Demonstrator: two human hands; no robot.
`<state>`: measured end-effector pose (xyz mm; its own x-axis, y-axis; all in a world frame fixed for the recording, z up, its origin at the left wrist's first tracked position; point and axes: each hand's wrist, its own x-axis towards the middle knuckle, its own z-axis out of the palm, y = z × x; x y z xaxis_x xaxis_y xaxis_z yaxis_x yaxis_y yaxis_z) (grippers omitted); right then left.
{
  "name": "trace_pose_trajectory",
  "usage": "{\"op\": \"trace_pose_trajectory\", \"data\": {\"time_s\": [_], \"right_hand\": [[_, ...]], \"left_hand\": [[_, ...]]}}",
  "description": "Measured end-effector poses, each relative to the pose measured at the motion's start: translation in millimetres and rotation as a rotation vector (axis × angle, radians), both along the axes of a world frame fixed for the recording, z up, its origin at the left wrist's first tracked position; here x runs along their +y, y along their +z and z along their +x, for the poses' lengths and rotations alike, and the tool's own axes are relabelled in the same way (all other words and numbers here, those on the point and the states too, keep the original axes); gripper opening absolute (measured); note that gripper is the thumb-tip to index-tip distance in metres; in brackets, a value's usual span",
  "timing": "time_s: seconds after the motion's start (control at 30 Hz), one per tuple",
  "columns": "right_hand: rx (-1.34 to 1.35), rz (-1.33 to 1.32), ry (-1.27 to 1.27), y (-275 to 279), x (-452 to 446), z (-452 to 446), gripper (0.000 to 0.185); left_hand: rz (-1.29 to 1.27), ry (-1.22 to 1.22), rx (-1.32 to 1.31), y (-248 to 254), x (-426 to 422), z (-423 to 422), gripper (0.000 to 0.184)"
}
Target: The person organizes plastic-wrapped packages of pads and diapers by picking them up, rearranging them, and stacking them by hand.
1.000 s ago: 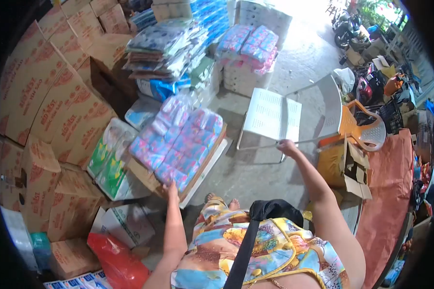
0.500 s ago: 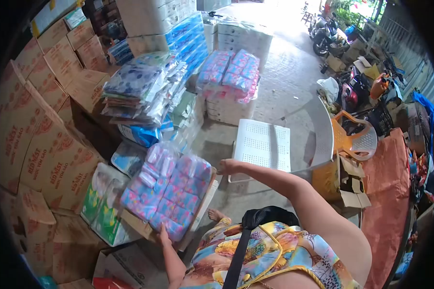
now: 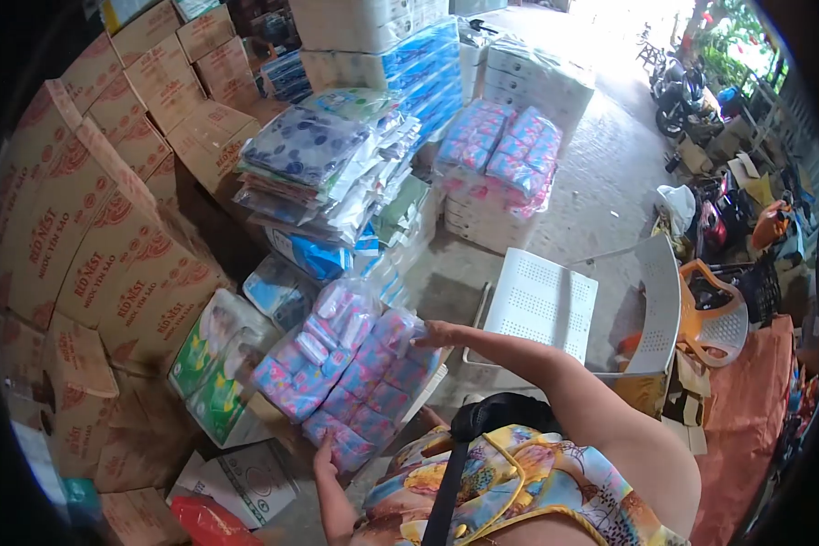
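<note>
Left hand (image 3: pixel 326 460) is low in the frame, left of centre, fingers spread against the near end of the pink-and-blue packs (image 3: pixel 359 400); right hand (image 3: pixel 437 335) reaches across to their far right corner, fingers partly curled, and whether either has a firm grip I can't tell. Slick wrap is the worry: if the fingers catch only loose film, it could stretch or tear and the packs could slide. They sit left of the frame's centre, two blocks side by side in clear, shiny plastic, with a seam between, tilted a little on a cardboard box (image 3: pixel 276 420). Small bundles lie loose-looking on top of the left block, and those could tumble if that side were tipped. Just left, the green-and-white package (image 3: pixel 217 364) crowds that edge, so a sideways pull might snag. Farther up, the pile of wrapped cloths (image 3: pixel 309 150) leans unevenly; a knock from below could spill it. Right of centre, the white perforated chair (image 3: pixel 541 305) stands near the right forearm, and an elbow swung wide might bump it.
</note>
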<state>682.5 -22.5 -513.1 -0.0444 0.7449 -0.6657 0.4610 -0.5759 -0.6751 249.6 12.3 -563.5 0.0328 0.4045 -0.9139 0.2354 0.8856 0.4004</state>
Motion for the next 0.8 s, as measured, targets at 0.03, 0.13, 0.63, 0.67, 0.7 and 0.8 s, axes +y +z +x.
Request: {"op": "trace_pose_trajectory", "data": {"time_s": [0.03, 0.13, 0.63, 0.67, 0.7, 0.8], "right_hand": [[-0.024, 0.029, -0.097, -8, 2, -2, 0.072], [-0.003, 0.000, -0.250, 3, 4, 2, 0.062], [0.292, 0.072, -0.283, 38, -56, 79, 0.026], [0.339, 0.065, -0.371, 45, -65, 86, 0.025], [0.383, 0.181, -0.345, 40, -76, 101, 0.027], [0.471, 0.089, -0.528, 87, -99, 121, 0.032]], "left_hand": [[-0.025, -0.027, 0.048, 0, 0, 0, 0.078], [0.067, 0.096, -0.270, 15, -14, 7, 0.072], [0.816, 0.270, -0.336, 159, -70, 103, 0.035], [0.815, 0.275, -0.332, 160, -70, 109, 0.035], [0.818, 0.249, -0.318, 158, -69, 114, 0.035], [0.824, 0.236, -0.342, 164, -72, 143, 0.036]]}}
